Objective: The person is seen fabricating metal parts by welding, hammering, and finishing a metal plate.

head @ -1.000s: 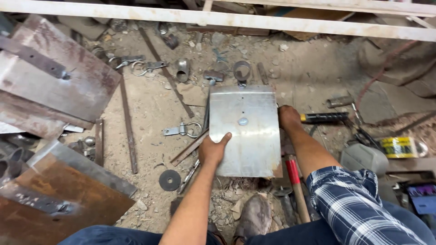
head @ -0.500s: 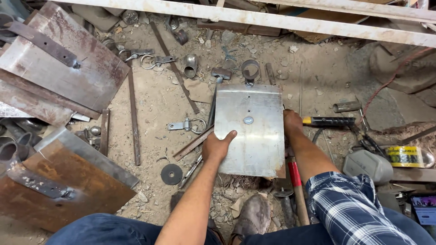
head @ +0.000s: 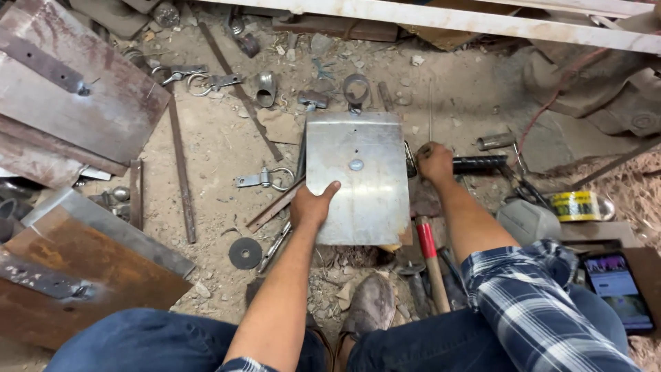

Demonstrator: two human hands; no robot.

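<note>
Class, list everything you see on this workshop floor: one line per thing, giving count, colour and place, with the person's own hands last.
Metal sheet: one, shiny grey, centre of the floor.
Rusty plates: several, brown-grey, at left.
Hammer: one, red handle, under the right forearm.
Tape roll: one, yellow, at right.
Abrasive disc: one, dark, left of the sheet.
Tablet: one, screen lit, lower right.
Left hand: grips the sheet's left edge.
Right hand: closed at the sheet's right edge, by a dark handle.

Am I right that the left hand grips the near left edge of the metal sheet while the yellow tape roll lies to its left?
Not quite: the head view shows the yellow tape roll lying to the right. The left hand does grip the metal sheet at its near left edge.
</note>
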